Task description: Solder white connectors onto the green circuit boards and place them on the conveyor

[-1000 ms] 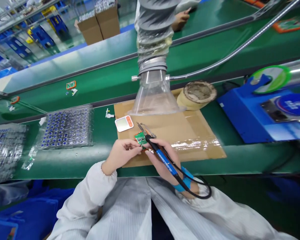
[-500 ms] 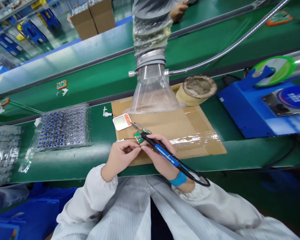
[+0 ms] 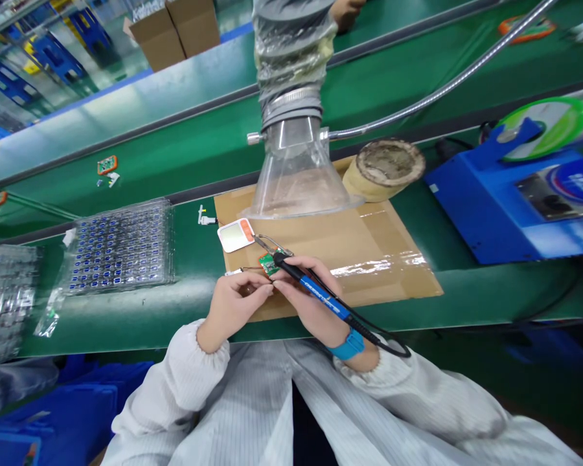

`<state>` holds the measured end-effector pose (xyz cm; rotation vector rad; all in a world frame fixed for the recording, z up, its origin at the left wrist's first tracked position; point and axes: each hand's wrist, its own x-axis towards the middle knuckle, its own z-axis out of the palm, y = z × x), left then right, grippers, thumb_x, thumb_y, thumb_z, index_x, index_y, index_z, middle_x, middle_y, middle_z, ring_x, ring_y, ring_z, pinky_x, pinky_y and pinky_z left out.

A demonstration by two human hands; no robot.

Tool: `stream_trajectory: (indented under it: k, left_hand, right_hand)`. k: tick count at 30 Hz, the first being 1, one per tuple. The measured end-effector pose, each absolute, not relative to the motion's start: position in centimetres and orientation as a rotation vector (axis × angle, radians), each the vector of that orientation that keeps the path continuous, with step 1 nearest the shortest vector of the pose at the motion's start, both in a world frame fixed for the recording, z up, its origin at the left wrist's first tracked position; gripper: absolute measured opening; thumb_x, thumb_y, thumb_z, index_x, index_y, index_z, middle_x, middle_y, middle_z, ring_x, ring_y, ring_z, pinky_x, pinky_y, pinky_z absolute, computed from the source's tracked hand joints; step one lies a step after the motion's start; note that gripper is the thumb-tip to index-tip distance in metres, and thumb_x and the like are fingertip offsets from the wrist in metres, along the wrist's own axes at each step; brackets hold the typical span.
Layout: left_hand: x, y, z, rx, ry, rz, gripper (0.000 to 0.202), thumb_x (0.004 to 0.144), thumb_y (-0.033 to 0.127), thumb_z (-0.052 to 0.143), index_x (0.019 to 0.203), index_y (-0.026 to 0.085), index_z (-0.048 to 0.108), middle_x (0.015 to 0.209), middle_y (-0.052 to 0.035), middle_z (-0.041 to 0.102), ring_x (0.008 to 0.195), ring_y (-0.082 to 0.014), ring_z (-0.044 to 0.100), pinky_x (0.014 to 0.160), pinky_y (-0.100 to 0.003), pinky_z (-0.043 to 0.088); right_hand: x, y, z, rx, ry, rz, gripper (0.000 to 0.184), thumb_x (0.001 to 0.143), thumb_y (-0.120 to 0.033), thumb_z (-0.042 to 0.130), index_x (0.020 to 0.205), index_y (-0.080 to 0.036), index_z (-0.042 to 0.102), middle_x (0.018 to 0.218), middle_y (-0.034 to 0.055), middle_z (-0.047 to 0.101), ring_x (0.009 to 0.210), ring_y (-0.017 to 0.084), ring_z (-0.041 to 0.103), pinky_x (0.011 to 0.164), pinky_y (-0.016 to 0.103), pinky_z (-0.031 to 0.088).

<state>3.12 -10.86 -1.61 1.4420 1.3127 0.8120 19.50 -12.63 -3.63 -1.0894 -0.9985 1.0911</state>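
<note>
My right hand (image 3: 315,301) is closed round a blue soldering iron (image 3: 323,296), which lies across it with its tip pointing up-left. The thumb and fingertips of my left hand (image 3: 240,304) are pinched together, meeting the right fingertips. What sits in that pinch is too small to make out. Just beyond the fingertips is a small green circuit board (image 3: 268,262) with an orange edge, partly hidden by the iron and fingers. Above it lies a white and orange device with a screen (image 3: 236,235); the iron's tip overlaps its right edge. A white connector (image 3: 206,220) rests beside the device.
Cardboard (image 3: 369,259) covers the bench under my hands. A clear fume hood (image 3: 298,175) hangs just beyond them, near a round yellowish pot (image 3: 386,171). Right stands a blue solder-feeding machine (image 3: 486,207); left, a clear tray of small parts (image 3: 119,249). Another person's hand (image 3: 346,13) is at the far side.
The orange-edged boards on the far green belt have shifted left. The view has moved slightly. Both hands and the soldering iron keep almost the same pose.
</note>
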Motion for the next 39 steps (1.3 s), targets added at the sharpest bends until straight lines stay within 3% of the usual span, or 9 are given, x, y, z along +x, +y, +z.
stream_trajectory:
  k: [14, 27, 39]
  left_hand:
    - [3.4, -11.0, -1.3, 1.434, 1.306, 0.818, 0.013, 0.084, 0.029, 0.076, 0.077, 0.018, 0.078, 0.077, -0.0041, 0.079, 0.069, -0.0154, 0.070, 0.065, -0.024, 0.054]
    - [3.3, -10.9, -1.1, 1.542, 1.235, 0.817, 0.018, 0.087, 0.029, 0.073, 0.074, 0.017, 0.073, 0.076, -0.0053, 0.076, 0.071, -0.0162, 0.067, 0.069, -0.028, 0.051]
    - [2.5, -9.8, -1.1, 1.868, 1.404, 0.711, 0.015, 0.086, 0.020, 0.068, 0.071, 0.020, 0.071, 0.070, -0.0009, 0.071, 0.064, -0.0140, 0.059, 0.067, -0.030, 0.044]
  right_hand:
    - [19.8, -12.5, -3.2, -1.114, -1.015, 1.112, 0.024, 0.085, -0.031, 0.081, 0.104, -0.026, 0.066, 0.081, -0.0024, 0.077, 0.074, 0.016, 0.075, 0.072, 0.029, 0.065]
    - [20.2, -12.8, -3.9, -1.043, -1.087, 1.194, 0.028, 0.088, -0.025, 0.077, 0.113, -0.029, 0.064, 0.091, -0.0019, 0.076, 0.081, 0.015, 0.074, 0.078, 0.029, 0.063]
    - [21.1, -12.3, -4.8, -1.158, -1.091, 0.851, 0.025, 0.089, -0.027, 0.079, 0.110, -0.027, 0.065, 0.090, -0.0006, 0.075, 0.082, 0.016, 0.074, 0.083, 0.032, 0.062]
